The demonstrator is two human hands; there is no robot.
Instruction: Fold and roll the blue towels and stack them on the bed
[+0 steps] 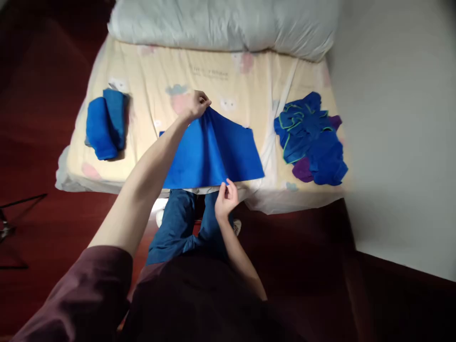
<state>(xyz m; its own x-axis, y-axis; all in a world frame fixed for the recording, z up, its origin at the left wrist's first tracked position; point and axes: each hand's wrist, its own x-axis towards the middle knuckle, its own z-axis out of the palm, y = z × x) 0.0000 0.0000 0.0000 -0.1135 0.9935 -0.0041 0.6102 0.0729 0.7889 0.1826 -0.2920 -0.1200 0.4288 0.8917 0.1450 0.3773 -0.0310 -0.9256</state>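
Note:
A blue cloth [188, 161] lies spread at the near edge of the bed, its middle lifted into a ridge. My left hand [199, 103] pinches its far edge and holds that part up. At the near edge, my right hand [227, 195] has thumb and fingertips closed on the cloth's border. Folded blue cloths [101, 128] rest to the left, one leaning over a duller one. To the right is a crumpled heap of blue cloths [313, 137], some with green edging, with purple cloth [302, 170] showing beneath.
The bed [142, 71] has a pale yellow patterned sheet. A rolled grey-white quilt [221, 23] lies along its far side. A pale wall [395, 133] stands at the right. Thin black stand legs [23, 200] show on the dark red floor at left.

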